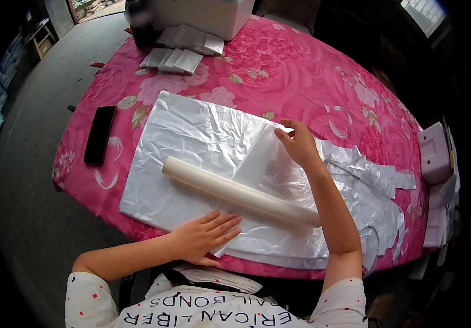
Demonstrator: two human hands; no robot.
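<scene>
A stack of thin, silvery-white plastic bags lies flat across the table, its strap-like cut ends fanned out toward the right. Across it rests a long cream-white roll or tube, slanting down to the right. My left hand lies flat on the near edge of the stack, fingers stretched out, just below the roll. At the far edge, my right hand pinches the top of a folded translucent flap of plastic bag between thumb and forefinger. My right forearm passes over the roll's right end.
The table has a pink floral cloth. A black phone lies at the left. Small folded plastic packets sit at the back, by a white foam box and a dark container. Pale foam boxes stand beyond the right edge.
</scene>
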